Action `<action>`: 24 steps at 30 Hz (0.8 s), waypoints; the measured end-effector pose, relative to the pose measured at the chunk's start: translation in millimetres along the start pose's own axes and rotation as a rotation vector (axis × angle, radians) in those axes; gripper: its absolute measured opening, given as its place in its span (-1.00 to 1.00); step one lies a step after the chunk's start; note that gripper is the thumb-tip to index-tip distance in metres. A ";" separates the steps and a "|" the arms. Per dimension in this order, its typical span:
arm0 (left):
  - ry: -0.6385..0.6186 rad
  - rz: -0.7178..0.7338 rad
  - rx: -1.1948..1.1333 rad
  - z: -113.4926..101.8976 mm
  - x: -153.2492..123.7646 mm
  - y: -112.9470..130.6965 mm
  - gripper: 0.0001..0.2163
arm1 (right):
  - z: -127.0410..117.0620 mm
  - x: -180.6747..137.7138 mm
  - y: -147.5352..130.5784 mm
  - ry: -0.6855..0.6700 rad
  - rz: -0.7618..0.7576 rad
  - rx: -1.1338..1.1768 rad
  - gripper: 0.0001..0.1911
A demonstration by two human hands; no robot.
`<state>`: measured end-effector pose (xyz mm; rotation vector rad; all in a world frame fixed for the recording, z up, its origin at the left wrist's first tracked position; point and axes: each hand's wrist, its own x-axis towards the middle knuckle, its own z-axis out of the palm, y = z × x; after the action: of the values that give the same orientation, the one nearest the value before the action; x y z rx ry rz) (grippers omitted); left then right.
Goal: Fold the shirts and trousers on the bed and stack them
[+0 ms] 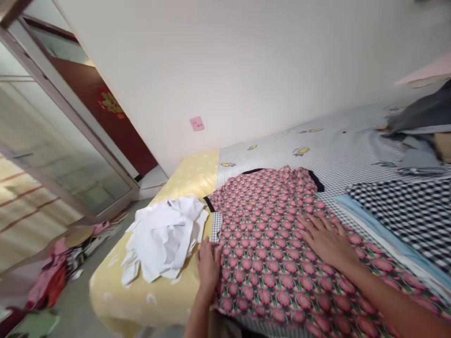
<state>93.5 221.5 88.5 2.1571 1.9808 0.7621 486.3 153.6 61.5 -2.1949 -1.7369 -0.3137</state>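
Note:
A pink flower-patterned shirt (271, 234) with black trim lies spread flat on the bed. My right hand (326, 239) rests flat on it, fingers stretched out and apart. My left hand (208, 263) sits at the shirt's left edge, its fingers curled and pinching the fabric there. A crumpled white garment (165, 237) lies just left of my left hand, on the yellow part of the bed.
The bed has a yellow sheet (148, 300) at the left and a grey checked sheet (338, 150) behind. A black-and-white checked cloth (405, 211) and blue fabric (380, 234) lie at the right. Clothes (52, 277) litter the floor by a glass door (45, 155).

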 end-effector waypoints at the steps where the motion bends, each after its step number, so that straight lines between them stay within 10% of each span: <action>1: 0.004 0.002 0.004 -2.1 -13.3 3.3 -0.73 | -0.5 -0.4 -0.3 -0.007 0.007 0.008 -0.36; 13: -0.020 -0.191 0.184 -40.3 -46.5 37.9 -0.85 | -4.3 0.6 -6.5 -0.023 0.040 -0.133 -0.38; 19: 0.233 0.252 0.330 -37.3 2.3 120.2 -0.53 | -3.4 5.4 -8.0 -0.029 0.063 -0.100 -0.42; 24: -0.220 0.356 0.349 4.4 41.4 120.1 -0.52 | -12.1 6.6 -10.4 -0.062 0.066 -0.013 -0.44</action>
<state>204.5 245.6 145.8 2.7007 1.7462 0.2012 478.1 157.2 76.3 -2.2891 -1.6939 -0.2441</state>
